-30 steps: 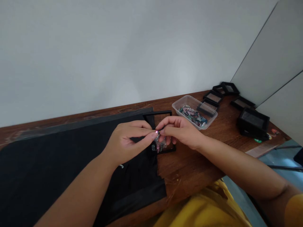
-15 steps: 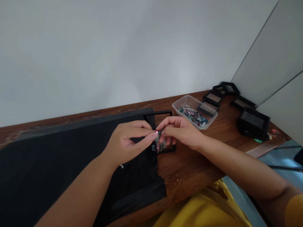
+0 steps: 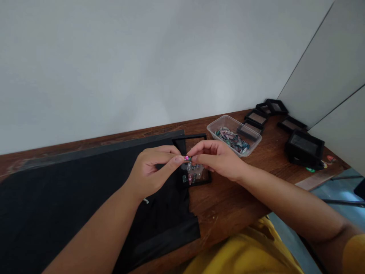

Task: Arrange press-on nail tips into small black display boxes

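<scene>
Between the fingertips of both hands is a small shiny pink and green piece [image 3: 187,158]. My left hand [image 3: 155,167] pinches its left end, and my right hand [image 3: 215,158] pinches its right end. Below them lies a black-rimmed frame [image 3: 196,136] with a see-through middle, partly hidden by the hands. Several small clear, pink and greenish pieces [image 3: 190,178] rest in its lower part. The frame lies partly on a black cloth [image 3: 71,190] and partly on the wooden table [image 3: 228,201].
A clear plastic box [image 3: 257,142] with many shiny coloured pieces stands behind my right hand. Several black frames [image 3: 256,116] lie at the back right, and more are stacked [image 3: 305,146] at the right. A wall rises behind the table.
The held piece has turned and shows more pink and green between the fingertips. The right fingers have curled up slightly, uncovering more pieces in the frame.
</scene>
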{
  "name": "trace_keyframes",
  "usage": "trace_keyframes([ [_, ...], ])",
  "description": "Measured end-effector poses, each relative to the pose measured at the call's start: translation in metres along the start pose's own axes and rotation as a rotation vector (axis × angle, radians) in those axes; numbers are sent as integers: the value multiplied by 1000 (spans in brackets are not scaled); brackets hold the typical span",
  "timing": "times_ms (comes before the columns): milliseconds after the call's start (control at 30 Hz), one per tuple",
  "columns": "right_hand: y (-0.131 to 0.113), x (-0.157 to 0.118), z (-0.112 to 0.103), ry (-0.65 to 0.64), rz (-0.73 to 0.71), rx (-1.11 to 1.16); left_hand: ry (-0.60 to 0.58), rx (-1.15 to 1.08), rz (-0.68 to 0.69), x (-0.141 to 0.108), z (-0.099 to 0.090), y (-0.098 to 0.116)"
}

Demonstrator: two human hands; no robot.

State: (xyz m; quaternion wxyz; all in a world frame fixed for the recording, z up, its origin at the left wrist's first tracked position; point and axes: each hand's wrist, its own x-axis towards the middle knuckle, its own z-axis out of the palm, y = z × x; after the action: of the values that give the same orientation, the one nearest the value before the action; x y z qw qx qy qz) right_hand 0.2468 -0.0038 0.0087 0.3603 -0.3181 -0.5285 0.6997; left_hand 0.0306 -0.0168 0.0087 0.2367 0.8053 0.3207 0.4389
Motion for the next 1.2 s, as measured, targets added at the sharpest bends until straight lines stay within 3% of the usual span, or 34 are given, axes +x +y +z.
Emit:
trace_keyframes([
  [200, 7, 0, -3, 14, -74, -52, 67, -78, -80, -4, 4, -9],
  [467, 10, 2, -4, 10, -168, -19, 28, -171, -119, -2, 1, -12],
  [767, 5, 1, -3, 22, -141, 45, 72, -168, -262, -9, 4, -19],
  [1033, 4, 1, -4, -25, -79, 137, 47, -73, -211, -9, 3, -18],
  [1200, 2, 1, -5, -64, 5, 231, 107, 112, -56, -10, 5, -9],
])
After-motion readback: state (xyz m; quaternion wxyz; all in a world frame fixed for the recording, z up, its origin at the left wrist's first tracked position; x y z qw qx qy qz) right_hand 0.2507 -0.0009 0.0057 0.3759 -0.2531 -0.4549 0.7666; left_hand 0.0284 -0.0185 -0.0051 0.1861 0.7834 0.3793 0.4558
